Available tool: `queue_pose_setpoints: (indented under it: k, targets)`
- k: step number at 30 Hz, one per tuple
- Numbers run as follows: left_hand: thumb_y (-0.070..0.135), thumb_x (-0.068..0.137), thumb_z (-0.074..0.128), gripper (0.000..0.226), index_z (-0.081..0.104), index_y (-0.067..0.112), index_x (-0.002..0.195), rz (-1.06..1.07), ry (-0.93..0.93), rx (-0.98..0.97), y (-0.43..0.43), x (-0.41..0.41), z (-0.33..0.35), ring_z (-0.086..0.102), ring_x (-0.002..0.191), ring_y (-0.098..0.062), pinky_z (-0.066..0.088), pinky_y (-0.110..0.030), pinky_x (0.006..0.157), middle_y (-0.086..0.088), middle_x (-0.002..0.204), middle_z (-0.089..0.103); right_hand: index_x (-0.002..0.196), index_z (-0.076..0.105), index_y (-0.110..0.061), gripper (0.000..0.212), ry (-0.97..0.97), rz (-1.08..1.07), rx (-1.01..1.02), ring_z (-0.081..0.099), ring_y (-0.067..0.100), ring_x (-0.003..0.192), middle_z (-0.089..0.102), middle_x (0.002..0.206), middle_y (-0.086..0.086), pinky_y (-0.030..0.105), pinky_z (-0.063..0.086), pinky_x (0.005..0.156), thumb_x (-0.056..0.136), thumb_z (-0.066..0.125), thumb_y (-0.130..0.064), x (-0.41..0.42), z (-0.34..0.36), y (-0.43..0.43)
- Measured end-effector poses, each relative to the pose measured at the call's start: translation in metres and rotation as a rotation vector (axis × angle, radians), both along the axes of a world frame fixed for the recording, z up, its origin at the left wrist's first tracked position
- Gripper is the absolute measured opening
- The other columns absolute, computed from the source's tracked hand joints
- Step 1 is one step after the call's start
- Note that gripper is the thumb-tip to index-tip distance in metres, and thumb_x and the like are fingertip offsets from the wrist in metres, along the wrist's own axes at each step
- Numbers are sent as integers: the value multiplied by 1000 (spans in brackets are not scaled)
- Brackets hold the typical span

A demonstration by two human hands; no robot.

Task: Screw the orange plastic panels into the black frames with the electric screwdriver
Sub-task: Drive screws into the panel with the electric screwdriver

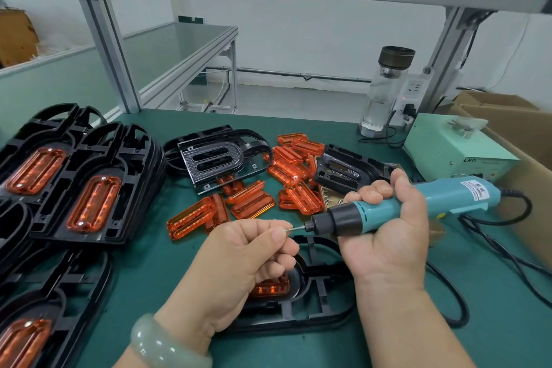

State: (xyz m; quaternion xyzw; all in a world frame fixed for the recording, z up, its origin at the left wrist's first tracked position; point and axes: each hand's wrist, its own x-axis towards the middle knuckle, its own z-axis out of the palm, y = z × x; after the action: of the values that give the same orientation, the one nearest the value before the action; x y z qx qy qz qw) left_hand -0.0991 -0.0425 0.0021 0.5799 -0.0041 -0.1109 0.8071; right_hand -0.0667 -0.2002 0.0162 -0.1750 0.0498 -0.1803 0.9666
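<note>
Orange panel (270,288) sits in the well of a black frame (316,287) lying flat on the green tabletop (149,278), directly under the two hands and largely hidden by them. Whether it has any screws in yet cannot be seen.

Both hands are raised just above this frame, close together. The left hand (251,251), with a pale bracelet (167,343) on its wrist, has its fingers curled, and thumb and forefinger pinch at the tip of the thin metal bit (297,228). It is probably seating a screw there, but the screw itself is too small to make out. The right hand (391,230) is wrapped firmly round the barrel of the teal electric screwdriver (418,203), held nearly level and pointing left. Its black cable (448,293) loops away over the tabletop to the right.

Just behind the hands lies a small scatter of loose screws (331,200) and a heap of loose orange panels (251,206) not yet fitted. Two empty black frames (215,158) (349,170) lie beyond them.

At the left, stacked finished frames (125,158) hold orange panels with a bright screw head at each end (92,203). So the job looks well under way, with many panels left to do.

At the far right stand a pale green power box (454,146) and a clear bottle (385,89).
</note>
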Motion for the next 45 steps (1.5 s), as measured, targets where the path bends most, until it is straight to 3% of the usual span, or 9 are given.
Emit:
queue_pose_setpoints:
  k: [6, 12, 22, 28, 34, 37, 41, 45]
  targets:
    - [9, 87, 62, 18, 75, 14, 75, 71, -102, 261, 2, 1, -1, 64, 59, -12, 50, -17, 54, -8, 71, 72, 87, 54, -26, 13, -2, -24, -51, 45, 4, 49, 48, 60, -12, 22, 40, 63, 94, 49, -16, -1, 1, 3]
    - [12, 87, 62, 16, 72, 18, 76, 110, -192, 473, 4, 1, 2, 65, 57, -7, 49, -14, 54, 0, 69, 72, 89, 54, -26, 13, -63, -27, -97, 45, 4, 49, 48, 60, -12, 22, 41, 62, 80, 58, -19, -3, 2, 6]
    - [17, 85, 63, 21, 72, 35, 79, 134, -268, 486, 6, 2, 1, 65, 59, -6, 49, -14, 55, 2, 71, 72, 89, 54, -26, 14, -78, -15, -80, 46, 4, 49, 49, 61, -11, 20, 45, 58, 78, 59, -18, -4, 1, 8]
    - [19, 83, 65, 17, 72, 30, 72, 113, -222, 461, 7, 1, 2, 59, 54, 0, 46, -13, 52, 2, 68, 71, 90, 54, -25, 11, -81, -15, -89, 46, 4, 49, 48, 61, -11, 21, 44, 60, 82, 57, -18, -4, 1, 9]
    - [25, 74, 69, 7, 73, 31, 75, 112, -262, 482, 8, 1, 4, 62, 56, -3, 46, -13, 52, 3, 68, 71, 91, 54, -25, 16, -78, -14, -89, 46, 4, 49, 49, 61, -11, 21, 45, 58, 77, 59, -20, -4, 0, 10]
    - [27, 70, 76, 13, 73, 33, 81, 101, -270, 490, 11, 2, 3, 64, 63, -5, 48, -13, 56, 4, 74, 72, 91, 53, -25, 14, -67, -22, -94, 46, 5, 49, 48, 61, -11, 21, 45, 59, 80, 59, -19, -4, 0, 6]
    - [23, 73, 76, 12, 72, 34, 74, 148, -367, 782, 27, 4, 2, 63, 69, 2, 45, -6, 62, 20, 75, 69, 89, 53, -25, 10, -36, -34, -119, 45, 5, 49, 48, 60, -11, 20, 44, 58, 90, 53, -15, -2, 1, 0]
    - [32, 76, 74, 11, 69, 39, 69, 3, -440, 1108, 36, -1, 3, 57, 80, 7, 41, -8, 65, 29, 81, 62, 89, 54, -24, 12, -11, -46, -174, 45, 6, 48, 48, 59, -10, 19, 43, 55, 94, 50, -13, -1, 1, -5]
